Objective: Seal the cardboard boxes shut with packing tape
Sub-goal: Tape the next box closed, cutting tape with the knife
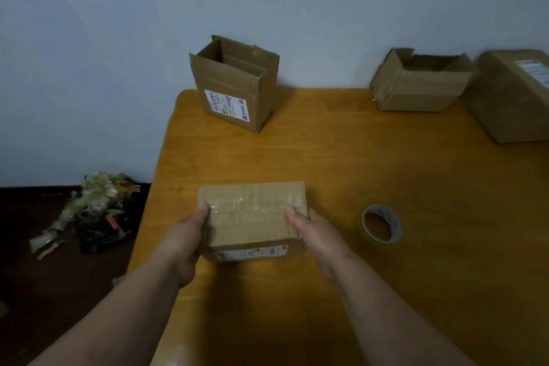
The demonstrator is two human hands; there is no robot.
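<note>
Where the pale blue-grey wall (pixel 89 38) meets a dark floor (pixel 44 291), an orange-brown wooden desk (pixel 386 172) w/ a rounded corner fills the right side; a heap of crumpled used tape and scraps (pixel 89 214) lies on the floor just left of it. Near the desk's front edge sits the closed box (pixel 252 217), small, brown, worn cardboard, flaps down, w/ clear shiny tape running across the top seam approx. left to right and older tape marks crossing it. Left hand (pixel 185 235) grips the box's left end, thumb on top at the tape's end, fingers down the side; right hand (pixel 309 226) grips the right end the same way, thumb on top. A label w/ a red patch shows on the box's near face, text too small to read. Tape roll (pixel 381 227), yellowish edge, lies flat on the desk just right of the box, not touching. At the back, an open tall box (pixel 234 83) stands w/ flaps up and a white shipping label, print unreadable; further right an open low box (pixel 419 83), and beside that a large box (pixel 514 98) w/ a blurred label at the frame edge.
</note>
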